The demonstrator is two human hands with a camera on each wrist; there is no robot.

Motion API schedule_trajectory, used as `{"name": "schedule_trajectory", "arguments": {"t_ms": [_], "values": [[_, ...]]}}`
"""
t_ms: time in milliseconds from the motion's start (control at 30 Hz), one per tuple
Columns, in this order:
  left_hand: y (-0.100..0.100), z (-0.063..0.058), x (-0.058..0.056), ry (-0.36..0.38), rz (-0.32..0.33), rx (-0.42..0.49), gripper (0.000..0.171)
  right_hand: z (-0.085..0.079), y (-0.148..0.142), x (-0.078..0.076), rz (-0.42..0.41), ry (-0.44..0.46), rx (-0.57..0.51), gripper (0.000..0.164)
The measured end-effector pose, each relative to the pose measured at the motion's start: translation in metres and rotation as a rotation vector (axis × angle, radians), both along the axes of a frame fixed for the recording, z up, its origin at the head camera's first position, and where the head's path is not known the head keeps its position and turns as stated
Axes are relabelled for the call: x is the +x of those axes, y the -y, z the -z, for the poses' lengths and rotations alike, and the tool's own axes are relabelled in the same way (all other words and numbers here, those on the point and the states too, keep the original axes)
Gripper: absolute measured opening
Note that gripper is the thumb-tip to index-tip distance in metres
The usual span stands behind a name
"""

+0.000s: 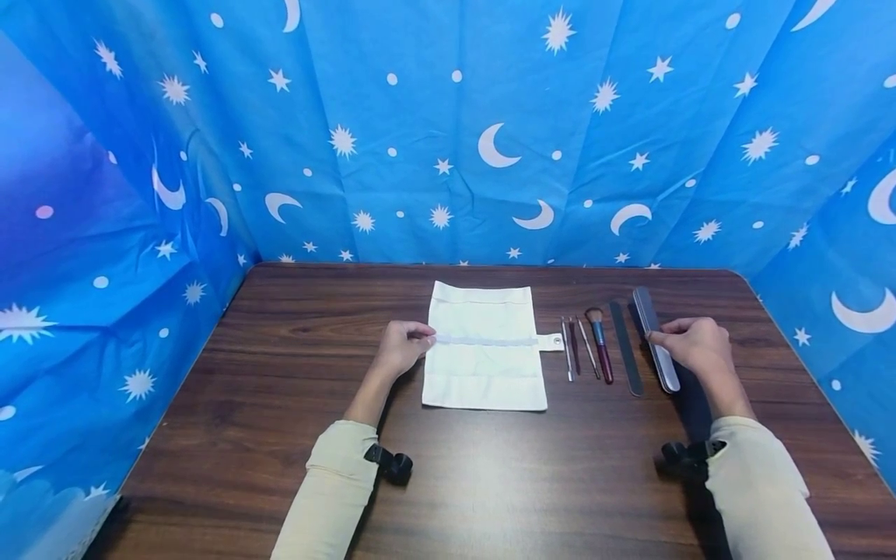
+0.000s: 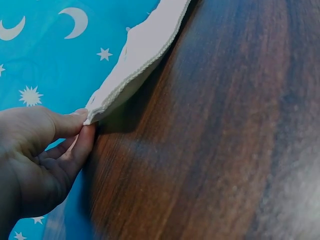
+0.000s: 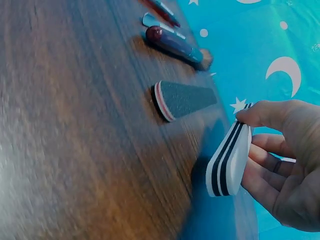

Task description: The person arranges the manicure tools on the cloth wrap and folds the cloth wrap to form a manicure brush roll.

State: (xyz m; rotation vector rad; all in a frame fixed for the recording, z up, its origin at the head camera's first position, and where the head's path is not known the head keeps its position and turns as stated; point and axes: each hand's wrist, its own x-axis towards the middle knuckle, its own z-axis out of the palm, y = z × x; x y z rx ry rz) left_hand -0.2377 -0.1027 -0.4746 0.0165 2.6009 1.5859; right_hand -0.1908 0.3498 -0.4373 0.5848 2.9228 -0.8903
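My left hand (image 1: 402, 348) pinches the left edge of a white cloth roll-up pouch (image 1: 483, 389) between thumb and fingers. In the left wrist view that edge of the pouch (image 2: 142, 55) is raised off the wood. The pouch lies open, with a strip across its middle and a snap tab (image 1: 551, 342) on its right. At the right, my right hand (image 1: 696, 346) holds pale grey nail files (image 1: 654, 334), stacked flat together. Their layered white and black edges show in the right wrist view, tilted above the table. Left of them lies a dark nail file (image 1: 625, 350).
Between pouch and dark file lie a brush (image 1: 600, 350) with a dark red handle, a thin metal tool (image 1: 568, 354), a dark red thin stick (image 1: 575, 350) and another slim tool (image 1: 588, 350). The brown wooden table (image 1: 483, 498) ends at a blue star-and-moon curtain (image 1: 420, 179).
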Motion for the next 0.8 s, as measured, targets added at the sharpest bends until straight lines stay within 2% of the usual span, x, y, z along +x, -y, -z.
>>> {"name": "schedule_trajectory", "arguments": {"t_ms": [267, 400, 800], "values": [[-0.001, -0.002, 0.0, 0.012, 0.001, 0.013, 0.014, -0.007, 0.002, -0.005, 0.004, -0.03, -0.072, 0.053], [-0.001, -0.003, 0.0, 0.025, -0.007, 0.0, 0.014, -0.013, 0.003, -0.01, -0.025, -0.039, -0.108, 0.054], [-0.001, -0.001, 0.0, 0.009, -0.013, -0.021, 0.013, -0.025, 0.017, -0.018, -0.163, 0.067, -0.333, 0.074]]}}
